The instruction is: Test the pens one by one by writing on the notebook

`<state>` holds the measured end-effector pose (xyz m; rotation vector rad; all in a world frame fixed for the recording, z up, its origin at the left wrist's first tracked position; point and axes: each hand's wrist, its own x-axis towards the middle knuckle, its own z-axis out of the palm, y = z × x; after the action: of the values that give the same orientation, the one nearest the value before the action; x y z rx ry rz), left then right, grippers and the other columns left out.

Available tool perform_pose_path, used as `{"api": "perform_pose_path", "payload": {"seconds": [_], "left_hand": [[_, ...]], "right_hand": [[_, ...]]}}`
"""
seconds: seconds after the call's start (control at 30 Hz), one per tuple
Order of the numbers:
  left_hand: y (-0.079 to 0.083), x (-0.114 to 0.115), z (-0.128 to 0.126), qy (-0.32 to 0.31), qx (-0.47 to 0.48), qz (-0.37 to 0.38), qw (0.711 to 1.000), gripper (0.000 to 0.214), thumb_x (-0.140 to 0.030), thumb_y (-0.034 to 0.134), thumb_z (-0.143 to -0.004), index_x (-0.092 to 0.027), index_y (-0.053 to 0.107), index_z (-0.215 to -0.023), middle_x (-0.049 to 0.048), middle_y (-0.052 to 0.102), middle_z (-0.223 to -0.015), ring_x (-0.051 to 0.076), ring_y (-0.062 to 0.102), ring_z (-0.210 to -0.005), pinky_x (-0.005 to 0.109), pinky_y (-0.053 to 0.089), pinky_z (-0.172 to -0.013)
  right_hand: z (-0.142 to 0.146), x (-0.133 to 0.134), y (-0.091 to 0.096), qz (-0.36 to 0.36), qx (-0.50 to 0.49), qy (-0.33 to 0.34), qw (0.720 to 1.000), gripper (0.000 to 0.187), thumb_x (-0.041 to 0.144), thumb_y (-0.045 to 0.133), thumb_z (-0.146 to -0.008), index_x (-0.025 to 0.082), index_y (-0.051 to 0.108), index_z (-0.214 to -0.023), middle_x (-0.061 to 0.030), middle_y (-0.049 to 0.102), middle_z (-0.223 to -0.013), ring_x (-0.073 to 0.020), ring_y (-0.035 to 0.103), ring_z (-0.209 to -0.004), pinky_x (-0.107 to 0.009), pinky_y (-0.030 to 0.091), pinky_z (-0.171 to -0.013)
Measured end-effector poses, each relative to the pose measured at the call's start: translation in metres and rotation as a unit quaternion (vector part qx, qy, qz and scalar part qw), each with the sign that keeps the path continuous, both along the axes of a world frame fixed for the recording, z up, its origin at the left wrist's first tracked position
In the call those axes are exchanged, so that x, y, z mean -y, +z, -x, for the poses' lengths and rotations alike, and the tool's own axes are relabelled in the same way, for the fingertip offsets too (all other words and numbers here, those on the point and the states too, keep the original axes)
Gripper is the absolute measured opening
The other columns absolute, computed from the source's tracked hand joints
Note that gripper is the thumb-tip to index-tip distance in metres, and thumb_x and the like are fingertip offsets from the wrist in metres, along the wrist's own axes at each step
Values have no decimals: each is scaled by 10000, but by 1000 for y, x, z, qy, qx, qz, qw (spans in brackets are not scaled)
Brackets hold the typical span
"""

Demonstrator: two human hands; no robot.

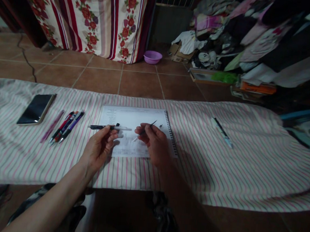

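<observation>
My left hand (pixel 100 145) pinches the dark front part of a pen (pixel 96 127), its tip pointing left. A clear, thin refill (pixel 124 128) sticks out of it to the right. My right hand (pixel 157 141) is closed around a slim dark pen part (pixel 153 123), mostly hidden by the fingers, with its thin end angled up right. Both hands hover over a spiral notebook (pixel 136 114) with printed or written pages. A small dark piece (pixel 160 126) shows beside my right fingers; its kind is unclear.
On the striped cloth (pixel 193 176) lie a phone (pixel 36 109), a pink pen (pixel 52 126) and several click pens (pixel 66 127) to the left. Another pen (pixel 222 132) lies at right. Beyond, a purple basin (pixel 152 57) stands on the tiled floor by a flowered curtain (pixel 103 19).
</observation>
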<state>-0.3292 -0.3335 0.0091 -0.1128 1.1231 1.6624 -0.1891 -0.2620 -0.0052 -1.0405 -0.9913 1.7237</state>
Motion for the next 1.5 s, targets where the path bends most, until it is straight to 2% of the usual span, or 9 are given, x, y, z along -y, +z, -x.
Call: {"api": "perform_pose_path", "payload": {"seconds": [0.2, 0.27, 0.4, 0.57, 0.77, 1.03, 1.5], "left_hand": [[-5, 0, 3, 7, -55, 5, 998, 135, -88, 473, -862, -73, 579, -779, 55, 620, -627, 80, 590, -493, 101, 353, -318], [-5, 0, 4, 5, -46, 12, 999, 142, -88, 466, -865, -75, 577, -777, 53, 616, -622, 78, 587, -488, 99, 350, -318], [-5, 2, 5, 11, -34, 23, 999, 145, -82, 466, -863, -83, 573, -765, 52, 617, -624, 77, 586, -486, 102, 366, -332], [-5, 5, 5, 1, -32, 15, 999, 150, -73, 465, -858, -78, 575, -756, 55, 612, -614, 78, 574, -483, 108, 366, -335], [-4, 5, 5, -8, -44, 7, 999, 178, -71, 458, -855, -81, 577, -723, 54, 611, -607, 80, 564, -485, 116, 359, -333], [2, 4, 4, -11, -59, 4, 998, 189, -67, 461, -846, -81, 582, -701, 49, 606, -607, 77, 556, -490, 120, 359, -342], [-3, 4, 7, -11, -57, -17, 998, 165, -72, 466, -839, -73, 597, -739, 51, 595, -609, 77, 546, -491, 117, 357, -347]], "right_hand": [[-14, -25, -7, -53, 56, -69, 995, 199, 340, 616, -750, 152, 654, -799, -55, 678, -869, -144, 656, -826, -183, 497, -567], [-19, -36, -10, -37, 51, -85, 994, 161, 302, 604, -757, 149, 652, -776, -58, 670, -920, -138, 661, -816, -175, 489, -555], [-21, -48, -15, -1, 31, -82, 996, 122, 258, 599, -754, 146, 641, -725, -57, 666, -895, -137, 670, -779, -189, 493, -562], [-22, -49, -19, 4, 13, -127, 992, 113, 233, 619, -732, 144, 623, -663, -36, 655, -763, -125, 666, -718, -196, 487, -569], [-22, -45, -14, -7, 53, -90, 995, 152, 274, 656, -703, 134, 618, -659, -42, 663, -759, -128, 670, -677, -185, 473, -523], [-20, -41, -10, 43, 43, -70, 996, 141, 277, 639, -710, 139, 614, -718, -51, 688, -758, -127, 676, -643, -148, 416, -431], [-24, -45, -5, 88, 4, -103, 991, 82, 166, 573, -759, 134, 605, -692, -39, 684, -688, -116, 667, -614, -148, 399, -411]]}}
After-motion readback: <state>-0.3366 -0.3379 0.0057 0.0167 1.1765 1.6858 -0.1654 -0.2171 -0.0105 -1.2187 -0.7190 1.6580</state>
